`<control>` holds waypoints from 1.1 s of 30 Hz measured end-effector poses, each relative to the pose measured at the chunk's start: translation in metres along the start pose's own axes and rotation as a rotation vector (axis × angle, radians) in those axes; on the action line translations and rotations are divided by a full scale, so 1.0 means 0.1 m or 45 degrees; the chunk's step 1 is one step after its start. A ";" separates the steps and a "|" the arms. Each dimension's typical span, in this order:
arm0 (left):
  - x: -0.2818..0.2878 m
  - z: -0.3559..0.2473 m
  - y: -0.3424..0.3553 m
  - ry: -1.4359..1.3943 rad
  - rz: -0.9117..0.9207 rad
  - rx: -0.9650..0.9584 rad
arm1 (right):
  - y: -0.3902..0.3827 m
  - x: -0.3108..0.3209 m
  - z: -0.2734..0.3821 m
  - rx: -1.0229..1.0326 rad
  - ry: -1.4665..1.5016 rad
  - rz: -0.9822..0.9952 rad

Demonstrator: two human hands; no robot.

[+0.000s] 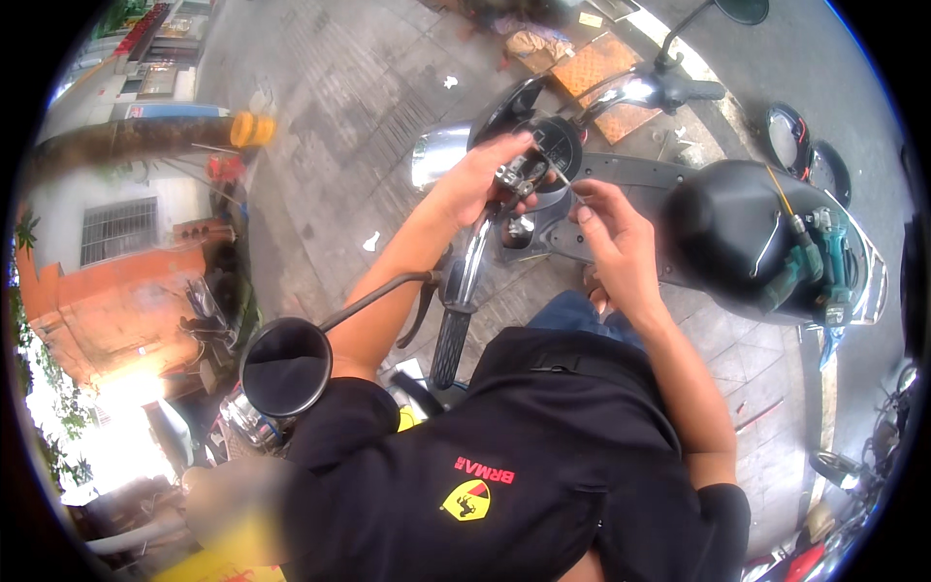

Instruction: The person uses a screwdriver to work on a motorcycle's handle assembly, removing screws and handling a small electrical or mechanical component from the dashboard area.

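Note:
A scooter stands before me, its chrome handlebar [470,257] ending in a black rubber grip [452,347]. My left hand [470,184] is wrapped round a small black-and-silver handlebar control housing [522,175], close to the round dark instrument dial [561,145]. My right hand [616,233] pinches a thin metal rod-like tool [562,177], which points at the housing from the right. Its far tip is too small to make out, so whether it touches the housing I cannot tell.
On the black seat [713,228] lie a green drill [800,260], a teal power tool [834,262] and a yellow-shafted tool [779,189]. A round mirror [285,367] juts out left. An orange metal plate [601,82] lies ahead. Another person [233,504] is at lower left.

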State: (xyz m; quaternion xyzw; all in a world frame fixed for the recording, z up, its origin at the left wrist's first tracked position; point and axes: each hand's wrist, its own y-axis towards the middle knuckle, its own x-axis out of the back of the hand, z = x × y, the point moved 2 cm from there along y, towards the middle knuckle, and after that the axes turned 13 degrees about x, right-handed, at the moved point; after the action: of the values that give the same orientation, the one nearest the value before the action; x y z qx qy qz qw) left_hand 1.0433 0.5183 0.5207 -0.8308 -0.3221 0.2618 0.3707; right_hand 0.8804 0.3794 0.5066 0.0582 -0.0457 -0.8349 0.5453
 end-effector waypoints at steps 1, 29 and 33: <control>0.00 0.00 0.00 0.020 -0.040 -0.002 | 0.02 -0.01 -0.01 0.017 -0.035 0.015; -0.04 0.05 0.04 0.720 -0.187 -0.384 | 0.13 0.13 -0.53 0.105 0.013 0.241; -0.07 0.06 0.02 0.683 -0.220 -0.316 | 0.08 0.07 -0.59 -0.046 0.124 0.197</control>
State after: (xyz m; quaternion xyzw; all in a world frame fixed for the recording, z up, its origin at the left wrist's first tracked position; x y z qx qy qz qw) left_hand 1.0360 0.5146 0.5169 -0.8788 -0.3116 -0.0407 0.3591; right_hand 0.8934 0.3690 0.4491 0.0850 -0.0084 -0.7871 0.6109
